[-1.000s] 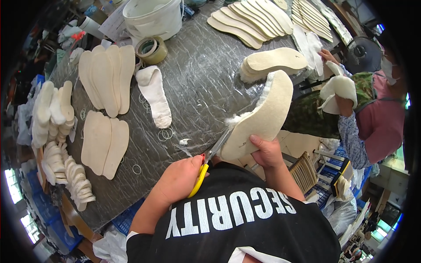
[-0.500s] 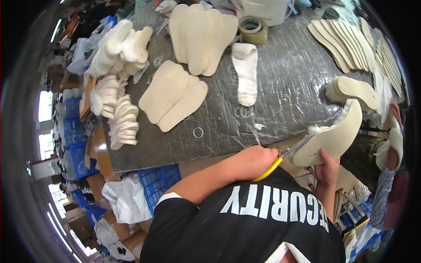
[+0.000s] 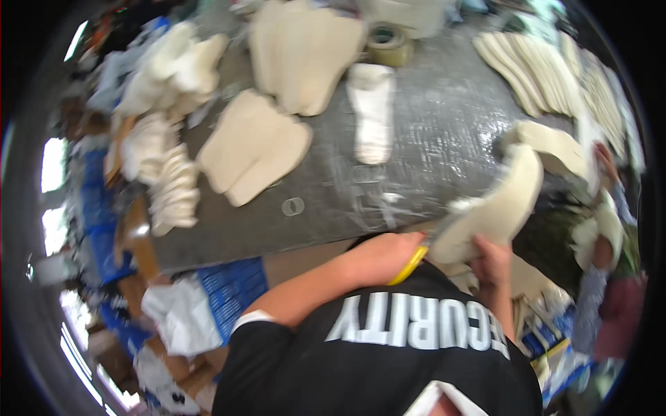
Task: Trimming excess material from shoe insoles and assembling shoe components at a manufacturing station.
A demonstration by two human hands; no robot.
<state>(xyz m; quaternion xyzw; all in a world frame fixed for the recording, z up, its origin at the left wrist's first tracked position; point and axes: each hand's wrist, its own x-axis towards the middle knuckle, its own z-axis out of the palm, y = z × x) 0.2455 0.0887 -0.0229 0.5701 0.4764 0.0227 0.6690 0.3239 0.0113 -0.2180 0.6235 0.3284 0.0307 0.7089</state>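
My left hand (image 3: pixel 394 254) is closed on scissors (image 3: pixel 409 266) with yellow handles. Their blades point right, to the near left edge of a cream insole (image 3: pixel 494 216); blur hides how far apart they are. My right hand (image 3: pixel 494 262) grips that insole by its near side, thumb on the upper face. White fluff shows along the insole's left edge. Just beyond it, a small pile of insoles (image 3: pixel 551 144) lies at the table's right. A single white fleecy insole (image 3: pixel 372 114) lies on the dark table (image 3: pixel 430 152).
Fanned insoles (image 3: pixel 305 59) and another group (image 3: pixel 253 145) lie left of centre. White fleecy stacks (image 3: pixel 173 187) line the left edge; more insoles (image 3: pixel 531 73) are far right. Tape rolls (image 3: pixel 388 45) stand at the back. Another person's arm (image 3: pixel 602 249) is at right.
The whole view has shifted a little left and blurred. Both hands keep hold of the scissors and the insole, which stay close together.
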